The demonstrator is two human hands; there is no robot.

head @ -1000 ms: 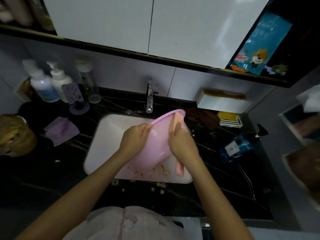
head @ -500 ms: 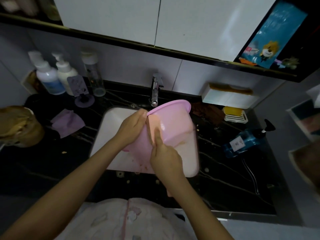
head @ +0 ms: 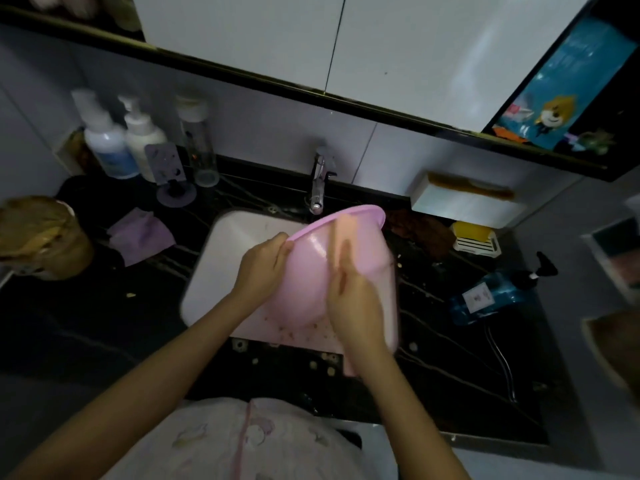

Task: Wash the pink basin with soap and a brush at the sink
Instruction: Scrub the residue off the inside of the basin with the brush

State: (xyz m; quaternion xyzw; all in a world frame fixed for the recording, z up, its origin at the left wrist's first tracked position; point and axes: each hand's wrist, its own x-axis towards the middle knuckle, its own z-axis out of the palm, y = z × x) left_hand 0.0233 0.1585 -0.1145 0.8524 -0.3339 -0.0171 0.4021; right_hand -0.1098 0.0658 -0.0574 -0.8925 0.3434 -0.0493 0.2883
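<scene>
The pink basin [head: 308,271] is tilted on its side over the white sink [head: 221,258], its outer wall facing me. My left hand [head: 263,268] grips the basin's rim at its left edge. My right hand [head: 353,299] is curled round a pink brush [head: 341,233] and presses it against the basin's outside. The brush's head lies near the upper rim and its handle end [head: 349,367] sticks out below my wrist. The right hand and brush are blurred. Brown crumbs lie on the sink floor under the basin.
A chrome faucet [head: 318,185] stands behind the sink, close to the basin's rim. On the black counter lie a blue pump bottle [head: 491,296] on its side, a yellow soap on a dish [head: 474,233], a purple cloth [head: 138,237], and white bottles [head: 107,143].
My right hand slid down and left over the basin's outside with the brush, then back up and right. My left hand kept hold of the rim.
</scene>
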